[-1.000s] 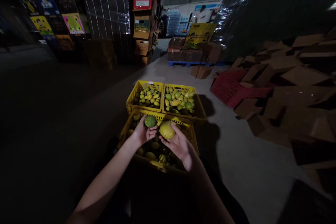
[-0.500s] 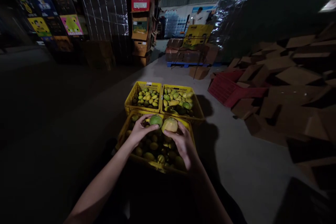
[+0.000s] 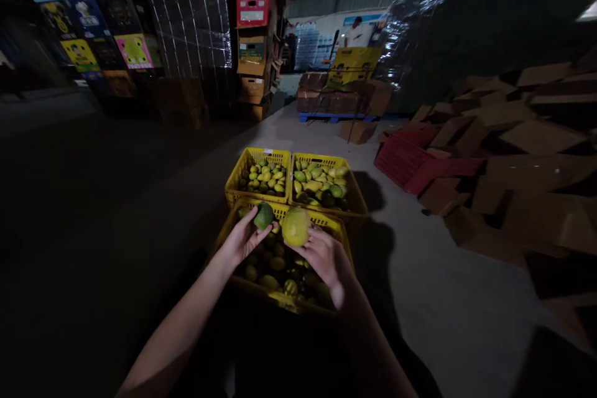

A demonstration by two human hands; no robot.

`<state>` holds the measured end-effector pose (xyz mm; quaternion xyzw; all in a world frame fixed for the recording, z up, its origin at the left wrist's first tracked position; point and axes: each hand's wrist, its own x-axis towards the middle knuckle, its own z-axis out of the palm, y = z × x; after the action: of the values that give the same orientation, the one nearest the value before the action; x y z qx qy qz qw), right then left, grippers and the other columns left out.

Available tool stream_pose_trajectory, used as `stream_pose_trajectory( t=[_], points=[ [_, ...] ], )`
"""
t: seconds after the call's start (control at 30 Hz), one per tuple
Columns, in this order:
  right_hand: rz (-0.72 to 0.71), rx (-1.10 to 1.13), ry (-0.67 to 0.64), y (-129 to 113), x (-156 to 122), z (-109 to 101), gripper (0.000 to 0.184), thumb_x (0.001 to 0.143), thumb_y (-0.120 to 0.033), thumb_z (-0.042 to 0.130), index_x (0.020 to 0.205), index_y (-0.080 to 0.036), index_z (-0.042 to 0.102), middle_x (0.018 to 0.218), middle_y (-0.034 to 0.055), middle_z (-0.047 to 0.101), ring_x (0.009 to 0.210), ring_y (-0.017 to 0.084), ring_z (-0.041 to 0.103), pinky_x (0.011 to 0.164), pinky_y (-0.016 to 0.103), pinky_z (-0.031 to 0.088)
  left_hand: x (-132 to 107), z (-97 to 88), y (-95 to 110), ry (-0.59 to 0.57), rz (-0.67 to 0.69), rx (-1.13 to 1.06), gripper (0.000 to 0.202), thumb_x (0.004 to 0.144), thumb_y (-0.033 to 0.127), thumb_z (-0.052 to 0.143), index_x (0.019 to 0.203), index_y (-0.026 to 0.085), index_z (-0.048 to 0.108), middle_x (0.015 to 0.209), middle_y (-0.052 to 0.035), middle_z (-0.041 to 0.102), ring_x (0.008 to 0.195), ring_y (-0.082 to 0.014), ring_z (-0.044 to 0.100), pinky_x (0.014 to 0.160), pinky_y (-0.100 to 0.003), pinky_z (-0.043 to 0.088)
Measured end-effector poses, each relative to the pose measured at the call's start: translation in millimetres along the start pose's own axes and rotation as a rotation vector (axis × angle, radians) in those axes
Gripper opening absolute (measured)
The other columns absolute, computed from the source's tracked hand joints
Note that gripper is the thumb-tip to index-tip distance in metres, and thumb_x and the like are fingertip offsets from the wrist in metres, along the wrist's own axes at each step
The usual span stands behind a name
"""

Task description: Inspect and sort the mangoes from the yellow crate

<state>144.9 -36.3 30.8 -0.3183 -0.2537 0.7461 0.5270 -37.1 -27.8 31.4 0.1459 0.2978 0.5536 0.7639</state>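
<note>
My left hand (image 3: 239,242) is closed round a smooth dark green fruit (image 3: 263,215), which looks like a small papaya. A rounder yellow fruit (image 3: 295,227) of similar look rests in the fingers of my right hand (image 3: 324,256). The two fruits are held apart, side by side, above the near yellow crate (image 3: 291,305). Inside that crate lie many green and yellowish fruits, mostly in shadow. Behind it, a left yellow crate (image 3: 232,189) holds smaller-looking yellow-green fruits, and a right yellow crate (image 3: 358,204) holds longer yellow and green ones.
Flattened cardboard boxes (image 3: 527,168) and a red crate (image 3: 410,165) are heaped on the right. Stacked cartons (image 3: 252,50) stand at the back. A blue pallet (image 3: 333,117) carries brown boxes and a yellow carton (image 3: 354,63). Grey floor (image 3: 420,298) surrounds the crates.
Both fruits have been turned in my hands and moved slightly apart. The yellow one now shows a rounder side. The view has shifted slightly.
</note>
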Motion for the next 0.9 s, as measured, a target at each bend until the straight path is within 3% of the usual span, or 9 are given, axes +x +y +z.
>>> stream_pose_trajectory(
  t=[0.1, 0.27, 0.4, 0.5, 0.7, 0.9],
  points=[
    [0.067, 0.009, -0.057, 0.4, -3.4, 7.7, 0.022, 0.066, -0.033, 0.064, 0.084, -0.02, 0.064, 0.087, 0.0079, 0.072, 0.082, 0.026, 0.066, 0.076, 0.042, 0.054, -1.7, -4.8, 2.8, 0.014, -0.019, 0.031, 0.023, 0.088, 0.029, 0.049, 0.096, 0.009, 0.058, 0.082, -0.0082, 0.068, 0.058, -0.0107, 0.065, 0.053, -0.016, 0.055],
    [0.124, -0.017, -0.166, 8.7, -0.9, 13.1, 0.043, 0.074, -0.054, 0.056, 0.094, -0.017, 0.066, 0.084, 0.0088, 0.072, 0.064, 0.019, 0.063, 0.06, 0.032, 0.052, -1.8, -12.0, 6.0, 0.034, -0.062, -0.016, 0.043, 0.088, 0.048, 0.041, 0.084, 0.009, 0.058, 0.066, -0.0054, 0.062, 0.044, -0.0085, 0.055, 0.04, -0.017, 0.049],
    [0.174, 0.009, -0.157, 19.2, 5.4, 16.4, 0.045, 0.069, -0.062, 0.058, 0.078, -0.018, 0.067, 0.067, 0.0059, 0.068, 0.054, 0.017, 0.059, 0.043, 0.025, 0.041, -0.2, -13.2, 6.5, 0.007, -0.018, -0.077, 0.031, 0.089, 0.039, 0.041, 0.081, 0.013, 0.057, 0.065, -0.0025, 0.059, 0.046, -0.0076, 0.053, 0.041, -0.016, 0.045],
    [0.147, -0.009, -0.152, 24.2, 6.0, 21.2, 0.042, 0.068, -0.06, 0.059, 0.067, -0.018, 0.065, 0.062, 0.0058, 0.065, 0.051, 0.017, 0.058, 0.035, 0.024, 0.035, -2.9, -10.5, 6.1, -0.057, -0.006, 0.005, 0.025, 0.086, 0.035, 0.045, 0.081, 0.014, 0.058, 0.066, -0.0016, 0.058, 0.047, -0.0083, 0.053, 0.043, -0.017, 0.044],
    [-0.064, -0.154, -0.066, 26.5, 0.1, 31.6, 0.039, 0.071, -0.054, 0.06, 0.069, -0.016, 0.067, 0.07, 0.0068, 0.07, 0.058, 0.018, 0.063, 0.035, 0.022, 0.037, -9.0, -6.9, 6.1, -0.115, -0.015, 0.23, 0.034, 0.084, 0.039, 0.046, 0.068, 0.013, 0.06, 0.06, -0.0049, 0.057, 0.048, -0.0115, 0.054, 0.043, -0.02, 0.043],
    [-0.121, -0.147, 0.013, 30.8, 3.2, 33.5, 0.042, 0.074, -0.058, 0.057, 0.072, -0.018, 0.068, 0.073, 0.0056, 0.071, 0.07, 0.02, 0.066, 0.053, 0.027, 0.051, -3.7, -10.5, 5.9, -0.107, -0.128, 0.122, 0.038, 0.086, 0.041, 0.041, 0.074, 0.011, 0.06, 0.063, -0.0046, 0.058, 0.047, -0.0111, 0.055, 0.039, -0.018, 0.043]
  ],
)
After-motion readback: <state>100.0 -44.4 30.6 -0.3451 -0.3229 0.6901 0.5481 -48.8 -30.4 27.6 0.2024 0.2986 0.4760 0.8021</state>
